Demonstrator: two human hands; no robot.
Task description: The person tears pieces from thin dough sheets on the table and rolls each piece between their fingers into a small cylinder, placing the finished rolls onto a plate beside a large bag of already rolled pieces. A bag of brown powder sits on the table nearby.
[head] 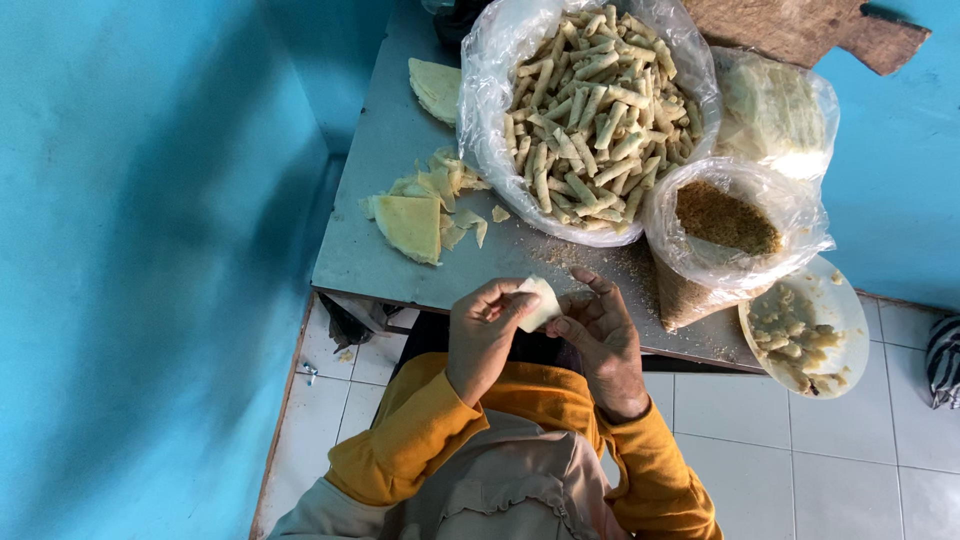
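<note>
Left hand (pixel 482 335) and right hand (pixel 603 343) bare; both arms in long mustard-orange sleeves (pixel 425 435), cuffs at the wrists; a beige pleated garment (pixel 500 480) covers the chest.

Grey worktop (pixel 400 150), big plastic bag of pale rolled sticks (pixel 595 110), smaller bag of brown crumbs (pixel 725 215), white plate of filling (pixel 805 325), stack of yellow wrappers (pixel 410 225), blue wall (pixel 130 250)

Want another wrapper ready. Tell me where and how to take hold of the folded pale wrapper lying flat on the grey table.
Take the folded wrapper by its loose lower corner, probably from the table edge nearest the person. It lies flat and thin, so slide fingers under that corner and pinch lightly. The torn scraps crowd its far side, toward the bag of rolls.
</note>
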